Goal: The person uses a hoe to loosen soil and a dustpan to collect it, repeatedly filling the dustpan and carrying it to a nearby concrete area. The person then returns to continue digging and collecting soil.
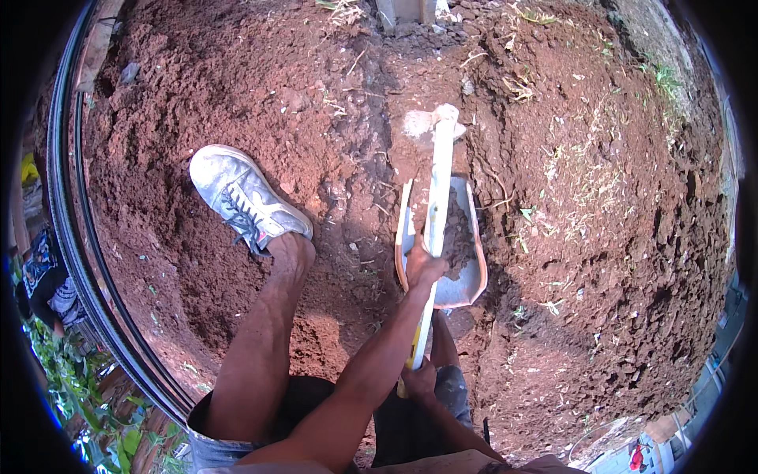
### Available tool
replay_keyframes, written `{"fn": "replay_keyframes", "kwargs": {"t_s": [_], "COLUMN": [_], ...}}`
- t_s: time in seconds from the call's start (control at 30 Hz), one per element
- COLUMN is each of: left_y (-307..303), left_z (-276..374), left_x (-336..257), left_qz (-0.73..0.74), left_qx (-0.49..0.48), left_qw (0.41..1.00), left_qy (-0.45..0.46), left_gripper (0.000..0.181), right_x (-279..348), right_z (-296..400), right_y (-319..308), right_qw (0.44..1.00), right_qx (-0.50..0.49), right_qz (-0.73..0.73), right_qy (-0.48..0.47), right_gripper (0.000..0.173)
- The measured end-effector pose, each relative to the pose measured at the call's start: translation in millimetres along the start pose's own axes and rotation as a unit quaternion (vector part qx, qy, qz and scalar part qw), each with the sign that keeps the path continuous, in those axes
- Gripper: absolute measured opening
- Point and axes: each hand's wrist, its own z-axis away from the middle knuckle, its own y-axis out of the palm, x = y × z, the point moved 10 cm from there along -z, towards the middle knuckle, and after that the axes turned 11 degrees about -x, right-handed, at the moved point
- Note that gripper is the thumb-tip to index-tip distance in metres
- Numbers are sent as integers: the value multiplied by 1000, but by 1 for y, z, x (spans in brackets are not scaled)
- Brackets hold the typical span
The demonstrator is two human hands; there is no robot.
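Observation:
My left hand (425,265) grips the pale handle of a hoe (439,178) at about its middle. Lower down, near my thigh, my right hand (420,379) is closed around the same handle close to its end. The soil-caked head of the hoe (419,124) rests on reddish earth in a shallow trench, beyond a cut-open scoop-like container (465,290). Clumps of damp soil (459,237) lie inside this container, whose open side faces away from me. The handle passes over it and hides part of its inside.
My left foot wears a dirty laced shoe (249,198) on loose soil. Long dark pipes or rods (64,178) curve along the left side, beside a wooden board (98,50). A post (407,15) stands at the trench's far end. Another person (50,290) is at the left edge.

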Motion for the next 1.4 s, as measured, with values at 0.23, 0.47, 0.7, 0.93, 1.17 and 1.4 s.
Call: {"fn": "replay_keyframes", "kwargs": {"t_s": [0.23, 0.47, 0.7, 0.93, 1.17, 1.4], "left_y": [-27, -103, -196, -56, -1, -20], "left_z": [81, 197, 239, -29, -127, -153], "left_x": [-84, -339, -505, -323, -195, -261], "left_qz": [152, 276, 334, 138, -119, -186], "left_qx": [35, 129, -138, -102, 42, -48], "left_qw": [986, 870, 572, 858, 990, 968], "left_qy": [58, 388, 736, 484, 67, 162], "left_gripper": [60, 46, 45, 42, 92, 81], "right_x": [5, 183, 510, 337, 284, 327], "right_z": [1, -95, -54, -221, -133, -84], "right_y": [-58, -146, -269, -38, -35, -75], "right_qw": [965, 888, 812, 965, 967, 983], "right_qx": [-147, -126, -195, -48, 159, 98], "right_qz": [-144, -238, -267, -86, -192, -114], "right_qy": [-161, -373, -481, -244, -58, -107], "right_gripper": [52, 58, 50, 49, 22, 24]}}
